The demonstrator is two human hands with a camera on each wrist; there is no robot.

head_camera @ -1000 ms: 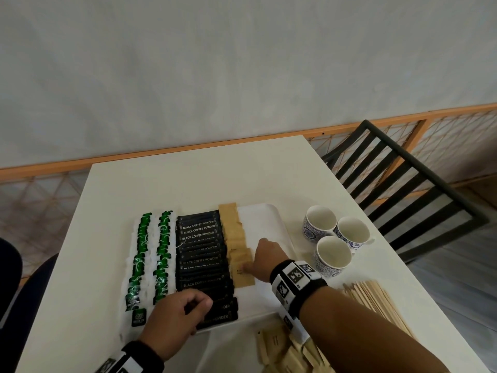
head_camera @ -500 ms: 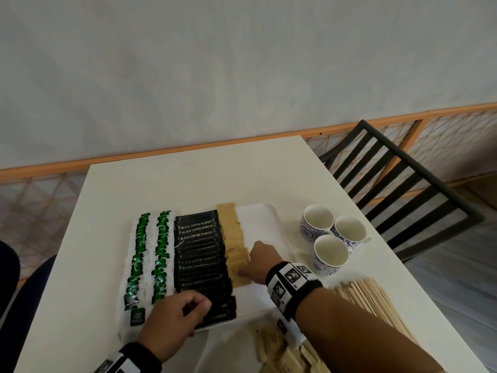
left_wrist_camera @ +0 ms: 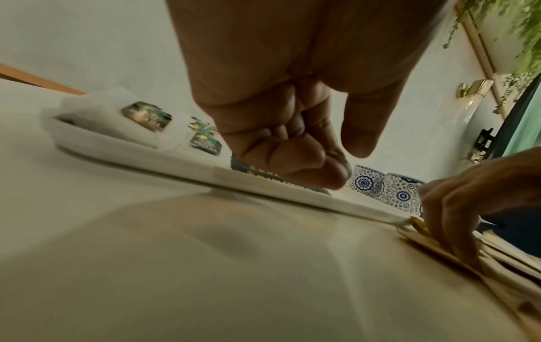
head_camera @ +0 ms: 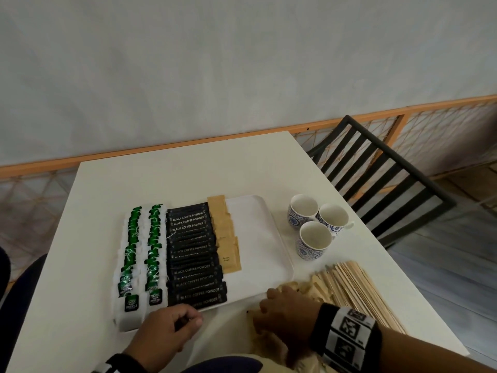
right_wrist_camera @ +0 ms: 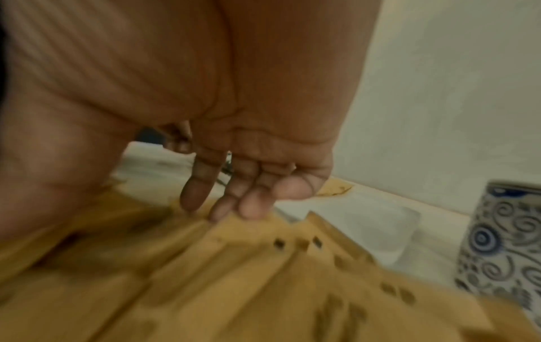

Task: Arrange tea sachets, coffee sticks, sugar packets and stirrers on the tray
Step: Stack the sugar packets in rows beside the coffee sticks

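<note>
Where the right hand (head_camera: 289, 308) reaches, blurred, half-hidden sugar packets (right_wrist_camera: 263, 266)

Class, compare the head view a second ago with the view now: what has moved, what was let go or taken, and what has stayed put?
The right hand left the sugar packets on the tray and drew back to the loose packets near the table edge, fingers reaching onto them, none gripped yet. The left hand stayed curled at the tray's near edge. Tea sachets, coffee sticks, cups and stirrers are unmoved.
</note>
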